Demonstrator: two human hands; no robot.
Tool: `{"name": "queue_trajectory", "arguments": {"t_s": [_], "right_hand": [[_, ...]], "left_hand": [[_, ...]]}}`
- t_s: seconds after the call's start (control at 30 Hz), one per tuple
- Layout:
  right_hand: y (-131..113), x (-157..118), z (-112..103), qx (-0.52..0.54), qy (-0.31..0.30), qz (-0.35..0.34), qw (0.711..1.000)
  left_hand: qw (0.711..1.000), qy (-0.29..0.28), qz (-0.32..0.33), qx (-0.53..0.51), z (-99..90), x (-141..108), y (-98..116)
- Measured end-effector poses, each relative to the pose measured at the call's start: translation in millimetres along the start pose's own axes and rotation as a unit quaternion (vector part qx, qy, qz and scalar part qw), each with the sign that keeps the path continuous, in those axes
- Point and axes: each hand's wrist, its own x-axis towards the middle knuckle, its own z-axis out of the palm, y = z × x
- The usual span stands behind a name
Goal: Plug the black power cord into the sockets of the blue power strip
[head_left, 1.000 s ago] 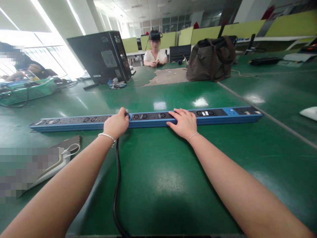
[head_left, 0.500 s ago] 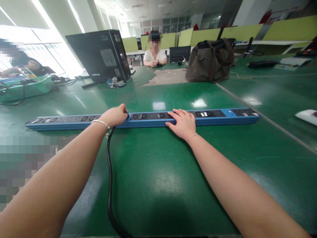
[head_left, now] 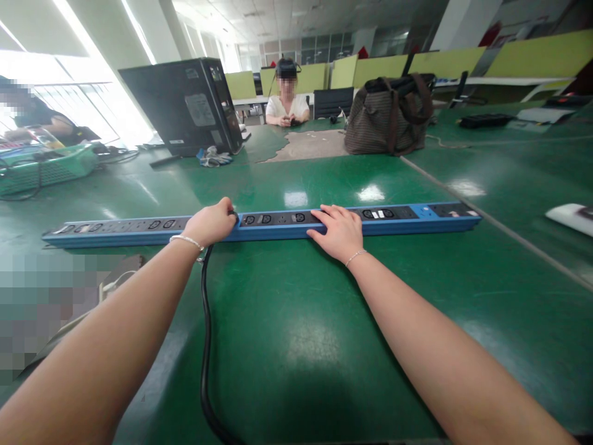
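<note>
A long blue power strip point(head_left: 273, 233) with black sockets lies crosswise on the green table point(head_left: 287, 346). Left of its middle, my left hand point(head_left: 210, 222) is closed around the end of a thick black cable point(head_left: 206, 334), right at the strip's top face; the plug end is mostly hidden by the fingers. From there the cable hangs over the strip's near side and runs toward the table's front edge. My right hand point(head_left: 340, 232) rests on the strip right of the middle, its fingers spread over the sockets and its thumb against the near side.
Behind the strip stand a black computer case point(head_left: 180, 108), blue-grey gloves point(head_left: 214, 157) and a brown bag point(head_left: 370, 123). A green basket point(head_left: 60, 167) is at the left, a white object point(head_left: 572, 217) at the right. One person sits across the table, another at far left.
The whole view has shifted slightly, so that things appear a little further left. Both hands keep their places on the strip.
</note>
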Motion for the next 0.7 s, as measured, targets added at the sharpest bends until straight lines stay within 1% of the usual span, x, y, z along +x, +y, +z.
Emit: {"name": "queue_trajectory", "arguments": {"t_s": [0.3, 0.57, 0.7], "right_hand": [[0, 0, -1, 0.000, 0.002, -0.002, 1.000], [-1, -1, -3, 0.002, -0.006, 0.000, 1.000], [0, 0, -2, 0.002, -0.004, -0.001, 1.000]], "left_hand": [[0.999, 0.034, -0.026, 0.004, 4.7, -19, 8], [0.998, 0.046, -0.036, -0.018, 8.4, -21, 6], [0.996, 0.066, -0.047, -0.034, 12.1, -23, 6]]}}
